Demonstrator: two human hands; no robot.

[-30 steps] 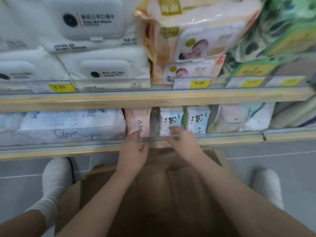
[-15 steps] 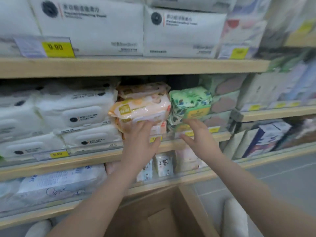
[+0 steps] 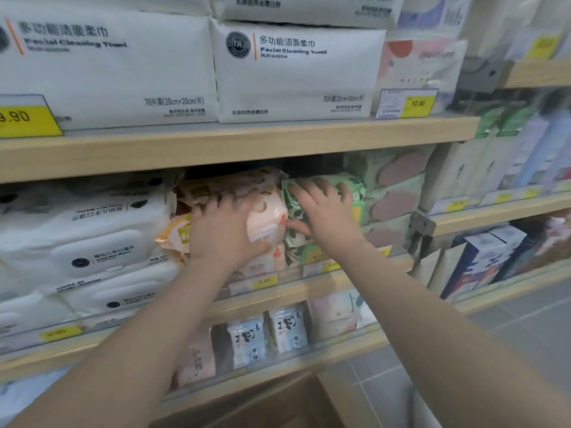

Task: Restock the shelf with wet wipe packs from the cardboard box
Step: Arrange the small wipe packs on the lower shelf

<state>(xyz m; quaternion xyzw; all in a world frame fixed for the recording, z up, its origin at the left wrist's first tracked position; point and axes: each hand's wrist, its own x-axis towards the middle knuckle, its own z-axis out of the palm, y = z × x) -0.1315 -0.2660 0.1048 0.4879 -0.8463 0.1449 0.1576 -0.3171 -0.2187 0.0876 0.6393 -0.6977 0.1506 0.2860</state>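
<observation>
On the middle shelf (image 3: pixel 278 291) lies a stack of orange and pink wet wipe packs (image 3: pixel 268 211). My left hand (image 3: pixel 222 233) rests flat on the front of that stack with fingers spread. Right beside it sits a green leaf-patterned wet wipe pack (image 3: pixel 355 186). My right hand (image 3: pixel 321 208) wraps over this green pack, fingers on top and thumb under its front edge. The cardboard box (image 3: pixel 278 403) shows at the bottom of the view, below the lowest shelf; its inside is mostly out of sight.
White baby wipe packs (image 3: pixel 86 236) fill the middle shelf to the left. Large facial towel packs (image 3: pixel 293 69) sit on the top shelf. Small panda wipe packs (image 3: pixel 268 338) stand on the lower shelf. Boxed goods (image 3: pixel 494 257) stand at the right, above grey floor tiles (image 3: pixel 509 329).
Both hands rose from the lower shelf near the box to the middle shelf. They now press on the orange and green packs, and the view has tilted upward.
</observation>
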